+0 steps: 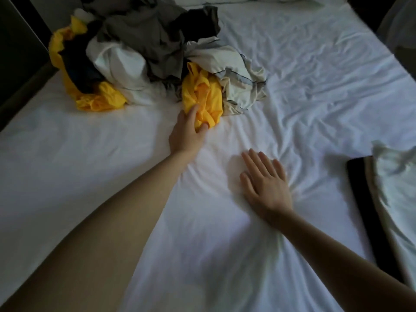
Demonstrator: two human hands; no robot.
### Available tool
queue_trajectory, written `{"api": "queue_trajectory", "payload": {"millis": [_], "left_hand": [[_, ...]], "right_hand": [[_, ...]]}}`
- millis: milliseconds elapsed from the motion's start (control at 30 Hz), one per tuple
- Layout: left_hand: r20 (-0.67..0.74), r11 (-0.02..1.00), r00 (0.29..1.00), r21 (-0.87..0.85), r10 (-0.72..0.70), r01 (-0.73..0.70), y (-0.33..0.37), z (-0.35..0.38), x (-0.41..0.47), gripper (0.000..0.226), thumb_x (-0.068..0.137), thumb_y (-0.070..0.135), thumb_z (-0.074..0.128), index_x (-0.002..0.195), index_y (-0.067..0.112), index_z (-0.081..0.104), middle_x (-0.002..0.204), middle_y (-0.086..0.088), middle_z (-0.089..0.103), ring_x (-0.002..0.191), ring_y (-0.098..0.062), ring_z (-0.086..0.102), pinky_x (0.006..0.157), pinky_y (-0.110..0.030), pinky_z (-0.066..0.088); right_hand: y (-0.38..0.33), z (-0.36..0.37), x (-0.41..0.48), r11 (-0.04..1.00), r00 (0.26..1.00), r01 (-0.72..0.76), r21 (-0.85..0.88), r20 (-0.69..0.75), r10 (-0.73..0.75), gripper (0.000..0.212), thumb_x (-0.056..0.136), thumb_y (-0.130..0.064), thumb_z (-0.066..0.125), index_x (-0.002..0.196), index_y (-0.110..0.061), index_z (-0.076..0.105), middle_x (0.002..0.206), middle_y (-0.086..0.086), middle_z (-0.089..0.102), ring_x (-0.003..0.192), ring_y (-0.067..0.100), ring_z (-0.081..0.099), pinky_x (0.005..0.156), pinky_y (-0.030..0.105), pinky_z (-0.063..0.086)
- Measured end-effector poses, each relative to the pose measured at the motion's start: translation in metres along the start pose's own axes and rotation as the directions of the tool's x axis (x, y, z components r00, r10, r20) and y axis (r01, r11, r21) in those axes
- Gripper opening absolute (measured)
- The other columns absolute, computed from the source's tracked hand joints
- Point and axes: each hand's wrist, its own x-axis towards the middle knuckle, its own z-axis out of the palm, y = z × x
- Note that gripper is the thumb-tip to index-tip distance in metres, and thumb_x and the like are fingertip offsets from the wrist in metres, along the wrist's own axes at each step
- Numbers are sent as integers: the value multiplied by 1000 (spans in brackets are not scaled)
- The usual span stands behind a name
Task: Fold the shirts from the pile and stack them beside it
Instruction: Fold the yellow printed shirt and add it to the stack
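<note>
A pile of crumpled shirts (144, 43) lies at the far left of the bed: grey, black, white and yellow cloth mixed together. A yellow shirt (203, 93) sticks out at the pile's near edge. My left hand (186, 129) reaches to it, thumb and fingers pinching its lower fold. My right hand (263, 183) lies flat on the white sheet, fingers spread and straight, holding nothing, well short of the pile.
The white bed sheet (315, 75) is wrinkled across the middle and right. Another yellow garment (99, 100) lies at the pile's left. A dark flat object (369, 206) and pale cloth (396, 188) sit at the right edge. Pillows (225, 0) lie at the far end.
</note>
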Motion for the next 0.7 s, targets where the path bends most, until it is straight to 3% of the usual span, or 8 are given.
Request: {"api": "queue_trajectory", "payload": {"millis": [100, 267, 467, 600, 633, 700], "left_hand": [[-95, 999, 995, 22, 39, -37, 0, 10, -3, 29, 94, 17, 48, 122, 21, 54, 129, -4, 50, 110, -27, 52, 78, -34, 39], [-175, 977, 984, -212, -5, -33, -1, -5, -27, 23, 81, -2, 55, 101, 5, 66, 107, -13, 66, 99, -31, 58, 78, -29, 38], [-34, 932, 999, -360, 35, -45, 6, -23, -121, 12, 82, 0, 65, 94, 3, 68, 90, -11, 69, 79, -16, 57, 68, -18, 36], [103, 891, 992, -439, -75, 113, -1, -38, -154, 16, 84, 4, 65, 100, 5, 68, 87, -1, 64, 82, -17, 58, 70, -21, 40], [153, 876, 983, -453, -105, 165, -4, -42, -159, 17, 86, 5, 64, 103, 8, 67, 89, -1, 64, 84, -18, 58, 70, -22, 41], [264, 831, 953, -490, -146, 263, -6, -52, -170, 17, 88, 8, 63, 103, 17, 64, 92, -1, 64, 86, -15, 57, 71, -21, 43]], "right_hand": [[1, 4, -2, 1000, 1000, 10, -3, -26, -10, 67, 89, -52, 13, 145, -23, 35, 152, -2, 30, 143, 21, 24, 114, 32, 4], [4, 7, -4, 1000, 997, 15, -1, -70, -16, 62, 93, -46, 16, 142, -18, 41, 148, 2, 40, 139, 24, 33, 113, 32, 7], [-7, -8, -23, 1000, 1000, -7, 28, -3, 8, 74, 88, -52, 5, 144, -17, 38, 149, 2, 39, 140, 20, 30, 112, 27, 7], [-33, -21, -41, 976, 994, -90, 198, 74, 77, 73, 86, -60, 9, 142, -25, 40, 146, -5, 42, 139, 15, 29, 110, 25, 11], [-43, -24, -45, 926, 981, -181, 332, 123, 147, 62, 93, -57, 18, 142, -25, 40, 144, -5, 43, 137, 15, 31, 109, 24, 15], [-65, -33, -48, 645, 926, -376, 666, 254, 278, 46, 100, -40, 36, 143, -25, 36, 140, 0, 48, 131, 18, 41, 102, 25, 28]]}}
